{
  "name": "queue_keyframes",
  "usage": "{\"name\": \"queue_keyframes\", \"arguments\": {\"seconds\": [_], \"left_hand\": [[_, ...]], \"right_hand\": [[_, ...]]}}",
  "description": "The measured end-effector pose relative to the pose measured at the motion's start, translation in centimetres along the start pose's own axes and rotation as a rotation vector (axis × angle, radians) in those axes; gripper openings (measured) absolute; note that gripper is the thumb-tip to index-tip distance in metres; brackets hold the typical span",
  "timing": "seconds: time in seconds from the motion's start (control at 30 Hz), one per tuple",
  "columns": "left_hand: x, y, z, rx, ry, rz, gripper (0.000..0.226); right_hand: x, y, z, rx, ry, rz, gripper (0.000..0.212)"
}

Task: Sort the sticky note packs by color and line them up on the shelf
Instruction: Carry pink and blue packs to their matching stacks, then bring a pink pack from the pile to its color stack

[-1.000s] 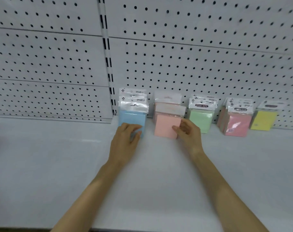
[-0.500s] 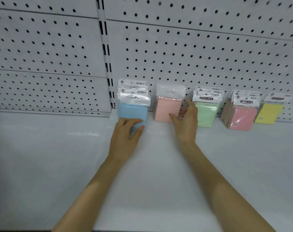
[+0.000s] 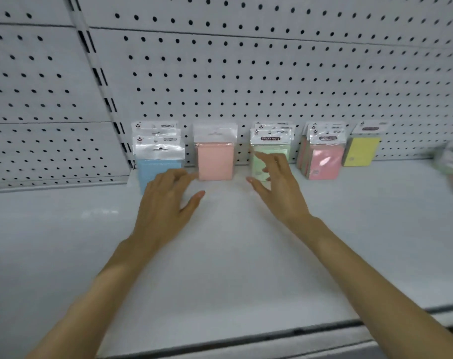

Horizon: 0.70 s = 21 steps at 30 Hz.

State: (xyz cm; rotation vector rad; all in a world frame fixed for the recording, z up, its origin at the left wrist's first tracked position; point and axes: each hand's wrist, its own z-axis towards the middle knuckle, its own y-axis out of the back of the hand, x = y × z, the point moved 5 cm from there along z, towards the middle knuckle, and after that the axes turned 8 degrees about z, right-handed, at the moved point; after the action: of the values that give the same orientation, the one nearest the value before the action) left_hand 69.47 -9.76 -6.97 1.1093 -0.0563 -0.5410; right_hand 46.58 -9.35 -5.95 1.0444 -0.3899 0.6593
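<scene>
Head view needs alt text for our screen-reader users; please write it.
The left hand and right hand, both open, reach toward sticky note packs lined along a pegboard on a white shelf: blue, peach, green, pink, yellow.

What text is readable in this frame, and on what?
"STICKY NOTE": header of the front green pack.
Pink pack header: dark label, too blurred to read.
Yellow pack header: label too blurred to read.
Blue packs headers: logo and small print, too small to read.
Peach pack header: nothing legible.
</scene>
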Motion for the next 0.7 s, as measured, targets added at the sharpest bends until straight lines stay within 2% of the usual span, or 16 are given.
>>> {"name": "queue_keyframes", "arguments": {"seconds": [0.13,0.27,0.47,0.53,0.7], "left_hand": [[-6.1,-0.7,2.5,0.068,-0.124,0.083,0.056],[-14.4,-3.9,3.5,0.153,-0.244,0.034,0.061],[-30.0,-10.8,5.4,0.215,-0.322,-0.092,0.071],[-35.8,-13.4,6.4,0.208,-0.326,-0.126,0.074],[-48.9,-20.5,9.4,0.309,-0.230,-0.241,0.085]], "right_hand": [[-3.1,6.2,-2.5,0.100,0.098,-0.275,0.052],[-9.0,13.2,-6.1,0.147,0.033,-0.455,0.057],[-22.3,26.9,-12.9,0.087,-0.272,-0.477,0.070],[-26.9,31.8,-14.9,0.063,-0.338,-0.477,0.065],[-37.0,42.4,-19.1,-0.054,-0.469,-0.345,0.056]]}}
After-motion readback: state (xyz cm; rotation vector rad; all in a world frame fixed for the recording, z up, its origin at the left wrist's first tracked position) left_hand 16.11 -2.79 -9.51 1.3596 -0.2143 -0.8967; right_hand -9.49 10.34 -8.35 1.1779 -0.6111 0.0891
